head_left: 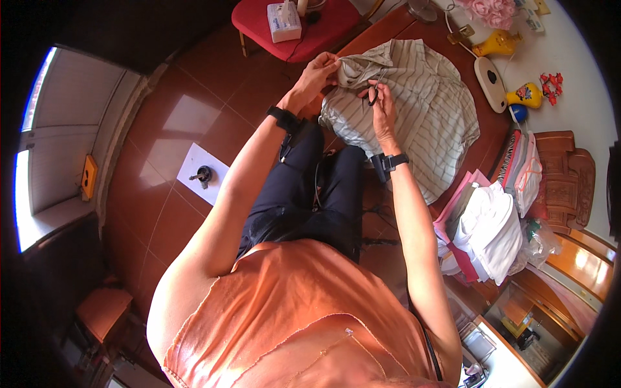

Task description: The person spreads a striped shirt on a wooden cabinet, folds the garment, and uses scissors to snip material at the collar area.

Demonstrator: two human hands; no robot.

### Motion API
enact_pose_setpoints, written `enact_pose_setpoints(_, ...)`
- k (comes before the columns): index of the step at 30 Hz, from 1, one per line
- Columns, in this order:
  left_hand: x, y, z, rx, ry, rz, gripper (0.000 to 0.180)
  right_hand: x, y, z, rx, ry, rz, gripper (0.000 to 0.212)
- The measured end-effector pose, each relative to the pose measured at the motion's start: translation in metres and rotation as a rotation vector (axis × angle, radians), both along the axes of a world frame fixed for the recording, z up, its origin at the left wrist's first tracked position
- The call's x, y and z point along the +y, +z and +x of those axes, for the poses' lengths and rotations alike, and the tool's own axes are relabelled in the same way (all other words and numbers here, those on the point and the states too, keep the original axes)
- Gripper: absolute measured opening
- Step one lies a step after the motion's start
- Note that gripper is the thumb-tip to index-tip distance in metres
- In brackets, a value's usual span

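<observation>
A light striped shirt (424, 123) lies spread over the edge of a brown wooden table, its collar end toward the far left. My left hand (317, 74) is closed on the shirt's edge near the collar, pinching the cloth. Just to the right, my right hand (383, 107) holds a small pair of scissors with dark handles (372, 97), fingers in the loops. The thin blades point away from me over the shirt. Whether they touch the cloth is too small to tell.
Folded clothes (488, 226) are piled at the right beside a carved wooden chair (563, 174). Yellow vases (525, 96) stand along the table's far right. A red stool (323, 32) carries a tissue pack (284, 24). A white sheet (197, 158) with a dark object lies on the tiled floor.
</observation>
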State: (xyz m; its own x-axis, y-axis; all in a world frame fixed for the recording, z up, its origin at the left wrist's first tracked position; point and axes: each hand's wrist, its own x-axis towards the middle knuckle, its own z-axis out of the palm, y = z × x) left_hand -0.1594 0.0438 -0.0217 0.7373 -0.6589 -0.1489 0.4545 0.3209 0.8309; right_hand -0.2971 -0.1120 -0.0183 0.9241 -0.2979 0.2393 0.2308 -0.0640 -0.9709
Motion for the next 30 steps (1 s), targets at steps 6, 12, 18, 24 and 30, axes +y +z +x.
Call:
enact_pose_setpoints(6,0.000,0.005,-0.003,-0.040,-0.011,0.059,0.014,-0.002,-0.004,0.000,0.026,0.012,0.024,0.027)
enact_pose_setpoints(12,0.002,0.001,0.000,-0.059,-0.015,0.051,0.014,0.007,-0.003,0.002,-0.084,-0.063,0.075,0.024)
enact_pose_setpoints(18,0.005,0.003,-0.003,-0.037,0.006,0.049,0.019,0.004,0.002,-0.002,-0.037,-0.028,0.056,0.023)
enact_pose_setpoints(24,-0.001,0.006,0.009,0.015,-0.057,0.142,0.021,0.007,0.007,-0.001,-0.015,-0.023,0.055,0.023)
enact_pose_setpoints(30,-0.030,0.012,0.008,-0.180,0.010,0.619,0.023,0.001,0.005,-0.003,0.047,-0.033,0.008,0.023)
